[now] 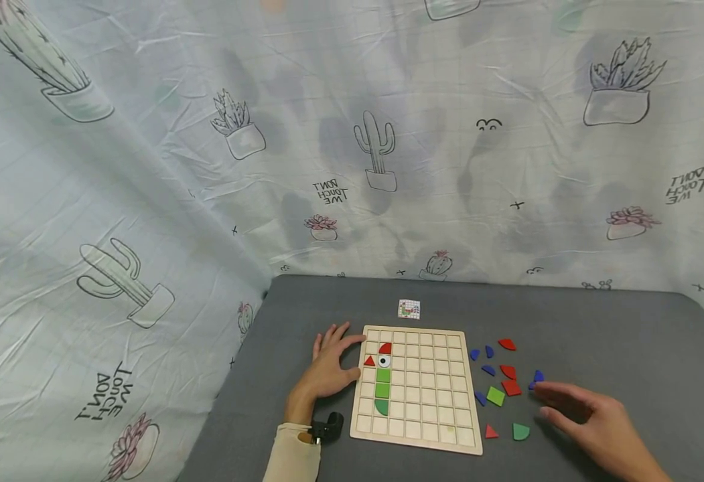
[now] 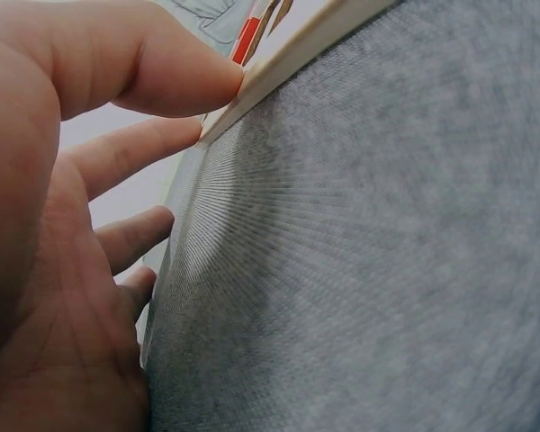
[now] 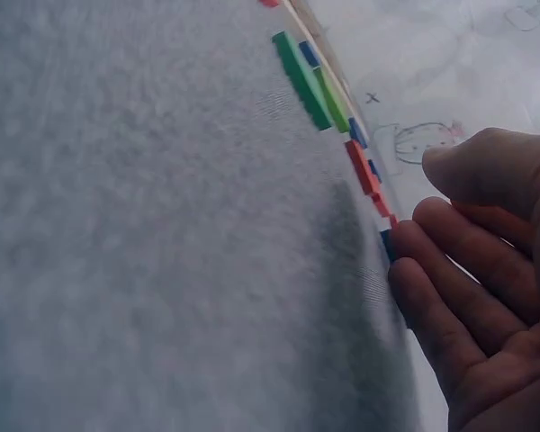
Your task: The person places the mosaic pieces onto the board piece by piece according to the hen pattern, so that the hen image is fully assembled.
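Note:
My left hand (image 1: 329, 367) touches the left edge of a wooden grid board (image 1: 424, 391) with thumb and index finger, the other fingers spread out. In the left wrist view the fingertips meet the rim of the board (image 2: 297, 49). On the board's left columns lie a red quarter-round (image 1: 385, 348), a red triangle (image 1: 369, 361), an eye tile (image 1: 384, 361), two light green squares (image 1: 382, 383) and a dark green quarter-round (image 1: 381, 407). My right hand (image 1: 599, 425) hovers with relaxed fingers, thumb apart, beside blue pieces (image 1: 537, 377); no piece shows in its grasp.
Loose pieces lie right of the board: a green square (image 1: 496, 396), a red square (image 1: 511, 387), a dark green piece (image 1: 520, 432), a red triangle (image 1: 491, 432) and several others. A small picture card (image 1: 408, 309) lies behind the board on the grey table (image 1: 315, 304). Patterned cloth (image 1: 424, 221) hangs behind.

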{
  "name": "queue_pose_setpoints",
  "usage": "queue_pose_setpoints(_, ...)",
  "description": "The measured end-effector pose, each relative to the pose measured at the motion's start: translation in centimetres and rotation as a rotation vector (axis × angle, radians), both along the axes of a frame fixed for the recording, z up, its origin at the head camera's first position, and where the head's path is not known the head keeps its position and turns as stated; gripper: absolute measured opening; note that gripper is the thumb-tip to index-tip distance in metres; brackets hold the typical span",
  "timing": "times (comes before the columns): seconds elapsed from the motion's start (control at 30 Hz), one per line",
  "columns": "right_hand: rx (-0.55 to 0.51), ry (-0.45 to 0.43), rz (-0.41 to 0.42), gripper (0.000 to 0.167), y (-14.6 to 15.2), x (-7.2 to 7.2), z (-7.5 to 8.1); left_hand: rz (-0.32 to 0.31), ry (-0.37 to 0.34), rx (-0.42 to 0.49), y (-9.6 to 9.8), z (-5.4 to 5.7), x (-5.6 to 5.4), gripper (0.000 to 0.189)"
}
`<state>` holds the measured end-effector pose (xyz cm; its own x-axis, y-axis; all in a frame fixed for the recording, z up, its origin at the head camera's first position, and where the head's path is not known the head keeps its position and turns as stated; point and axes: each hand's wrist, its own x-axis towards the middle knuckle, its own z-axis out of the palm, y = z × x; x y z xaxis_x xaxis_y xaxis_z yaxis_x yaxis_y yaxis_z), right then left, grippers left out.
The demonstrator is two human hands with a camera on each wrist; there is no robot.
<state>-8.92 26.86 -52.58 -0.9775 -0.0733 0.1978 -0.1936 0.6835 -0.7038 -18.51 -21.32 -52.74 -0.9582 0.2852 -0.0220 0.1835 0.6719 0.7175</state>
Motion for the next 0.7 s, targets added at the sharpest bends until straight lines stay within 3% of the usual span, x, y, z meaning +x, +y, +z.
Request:
queue_pose_setpoints(0.4,0.020,0.108,0.062,0.042,-1.0,-1.8,-0.2,-0.001,-0.008,0.000,0.0,0.2,0.0,0.066)
queue_pose_setpoints(0.7,0.041,0.090,0.123,0.046,-1.8,-2.9,0.0,0.001,-0.004,0.003,0.0,0.1,0.1,0.066)
